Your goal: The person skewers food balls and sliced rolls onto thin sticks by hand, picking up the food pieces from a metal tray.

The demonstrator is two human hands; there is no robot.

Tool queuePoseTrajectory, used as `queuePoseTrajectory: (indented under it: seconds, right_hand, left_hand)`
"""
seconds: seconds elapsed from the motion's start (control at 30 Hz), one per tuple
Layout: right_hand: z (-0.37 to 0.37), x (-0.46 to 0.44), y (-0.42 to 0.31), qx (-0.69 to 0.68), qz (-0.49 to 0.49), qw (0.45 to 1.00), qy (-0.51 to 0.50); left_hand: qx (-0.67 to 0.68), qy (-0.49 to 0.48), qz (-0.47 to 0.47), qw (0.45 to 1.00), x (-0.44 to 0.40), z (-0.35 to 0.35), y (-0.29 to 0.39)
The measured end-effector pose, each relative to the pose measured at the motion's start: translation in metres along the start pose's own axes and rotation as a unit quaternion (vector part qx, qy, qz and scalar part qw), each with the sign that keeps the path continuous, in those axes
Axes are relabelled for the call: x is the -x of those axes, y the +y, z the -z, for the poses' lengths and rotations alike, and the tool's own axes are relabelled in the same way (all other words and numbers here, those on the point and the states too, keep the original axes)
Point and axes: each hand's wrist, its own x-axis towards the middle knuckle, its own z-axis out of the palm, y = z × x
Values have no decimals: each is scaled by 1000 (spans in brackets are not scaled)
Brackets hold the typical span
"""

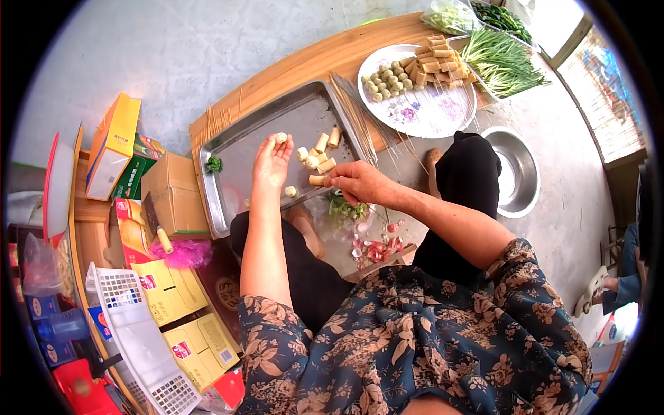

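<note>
My left hand (272,163) is raised over the metal tray (242,142), its fingers closed on a pale round ball (281,137). Pinched in my right hand (353,181), at the tray's right side, is a short tan roll (317,180). Between my hands, several tan rolls (334,137) and pale balls (302,153) lie in the tray. Another ball (290,191) is beside my left wrist. A green bunch (214,164) sits at the tray's left end. Thin skewers (353,114) lie along the tray's right edge.
A white plate (408,121) of balls and stacked rolls stands on the wooden table (297,61), near green stalks (501,62). A steel basin (529,173) is at right. Boxes (173,194), a knife (159,225) and a white basket (131,339) are at left. Peelings (377,250) lie below.
</note>
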Motion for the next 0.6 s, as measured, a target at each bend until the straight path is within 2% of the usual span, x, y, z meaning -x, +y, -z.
queuePoseTrajectory:
  seconds: [0.6]
  right_hand:
    - [-1, -3, 6, 13, -2, 1000, -2]
  left_hand:
    - [26, 2, 0, 1000, -3, 0, -4]
